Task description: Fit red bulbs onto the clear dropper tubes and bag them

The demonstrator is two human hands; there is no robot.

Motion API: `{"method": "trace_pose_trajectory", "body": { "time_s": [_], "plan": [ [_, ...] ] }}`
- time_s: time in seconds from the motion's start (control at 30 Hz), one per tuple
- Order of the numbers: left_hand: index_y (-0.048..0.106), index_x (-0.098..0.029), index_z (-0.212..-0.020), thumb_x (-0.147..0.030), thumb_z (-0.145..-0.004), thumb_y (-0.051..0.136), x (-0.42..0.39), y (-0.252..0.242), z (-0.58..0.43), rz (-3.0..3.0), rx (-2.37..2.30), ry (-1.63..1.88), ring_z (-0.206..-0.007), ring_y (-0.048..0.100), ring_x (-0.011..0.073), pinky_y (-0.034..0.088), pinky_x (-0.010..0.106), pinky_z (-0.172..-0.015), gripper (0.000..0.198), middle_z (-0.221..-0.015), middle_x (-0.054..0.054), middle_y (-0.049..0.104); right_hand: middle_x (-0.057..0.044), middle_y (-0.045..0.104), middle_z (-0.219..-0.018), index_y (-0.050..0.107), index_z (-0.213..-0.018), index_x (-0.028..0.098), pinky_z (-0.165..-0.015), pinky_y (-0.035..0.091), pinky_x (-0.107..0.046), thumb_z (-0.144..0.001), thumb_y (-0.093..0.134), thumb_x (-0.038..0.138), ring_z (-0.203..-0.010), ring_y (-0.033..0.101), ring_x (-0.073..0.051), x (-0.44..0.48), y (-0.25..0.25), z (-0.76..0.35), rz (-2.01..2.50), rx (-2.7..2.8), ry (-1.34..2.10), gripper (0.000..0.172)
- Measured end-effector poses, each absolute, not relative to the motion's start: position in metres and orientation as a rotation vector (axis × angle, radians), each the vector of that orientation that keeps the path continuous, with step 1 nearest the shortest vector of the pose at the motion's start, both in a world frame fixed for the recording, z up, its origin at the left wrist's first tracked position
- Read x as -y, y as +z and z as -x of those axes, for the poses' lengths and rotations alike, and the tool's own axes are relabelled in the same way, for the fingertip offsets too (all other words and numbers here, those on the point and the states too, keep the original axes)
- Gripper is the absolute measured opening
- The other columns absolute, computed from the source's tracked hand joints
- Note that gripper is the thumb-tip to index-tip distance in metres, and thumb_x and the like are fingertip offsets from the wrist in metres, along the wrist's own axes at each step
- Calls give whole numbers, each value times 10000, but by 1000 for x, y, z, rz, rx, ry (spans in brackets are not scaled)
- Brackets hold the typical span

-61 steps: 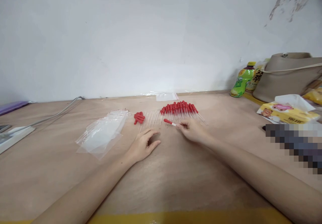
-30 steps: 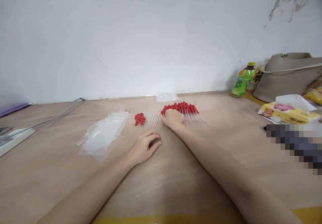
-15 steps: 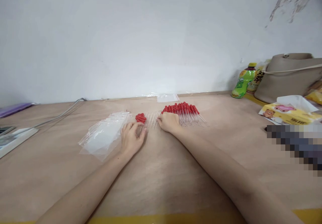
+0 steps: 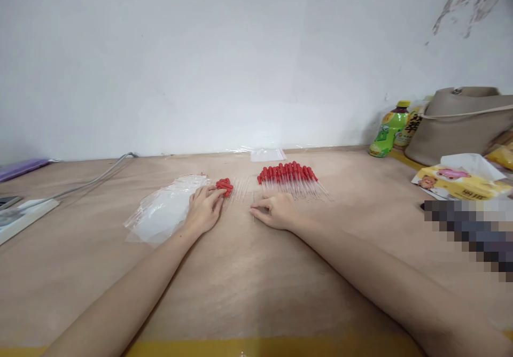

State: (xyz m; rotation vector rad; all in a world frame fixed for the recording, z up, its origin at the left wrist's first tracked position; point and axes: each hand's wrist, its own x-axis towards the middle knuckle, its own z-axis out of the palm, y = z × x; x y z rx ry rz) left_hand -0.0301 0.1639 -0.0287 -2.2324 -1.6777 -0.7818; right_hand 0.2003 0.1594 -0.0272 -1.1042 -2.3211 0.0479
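Observation:
My left hand [image 4: 205, 207] is at the near edge of a small pile of red rubber dropper bulbs [image 4: 225, 185], its thumb and fingertips closed on one bulb. My right hand [image 4: 276, 210] pinches a thin clear dropper tube [image 4: 253, 214] between thumb and forefinger, the tube standing nearly upright over the table. Between the hands lies a row of bare clear tubes [image 4: 241, 187]. Just beyond my right hand, assembled droppers [image 4: 290, 178] with red bulbs lie side by side, bulbs toward the wall. Clear zip bags [image 4: 166, 210] are fanned out left of my left hand.
A white-looking flat bag [image 4: 266, 155] lies by the wall. At the right stand a green drink bottle [image 4: 388, 130], a beige bag [image 4: 460, 124] and a yellow tissue pack [image 4: 460, 178]. A grey cable [image 4: 94, 179] runs across the left to a white power strip [image 4: 30, 218].
My right hand has drawn back from the tube row toward me, bringing one tube along. My left hand has moved slightly and its fingers have closed at the red bulbs.

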Motion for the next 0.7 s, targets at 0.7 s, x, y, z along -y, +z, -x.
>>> {"method": "trace_pose_trajectory", "body": {
  "time_s": [0.7],
  "plan": [
    [616, -202, -927, -271, -830, 460, -171, -31, 34, 2384, 1465, -893, -932, 516, 220, 388, 375, -848, 196, -936, 56, 599, 13, 581, -660, 568, -704, 211, -499, 224, -234, -730, 545, 440, -573, 486, -111, -110, -19, -246, 1609, 2195, 382, 231]
  ]
}}
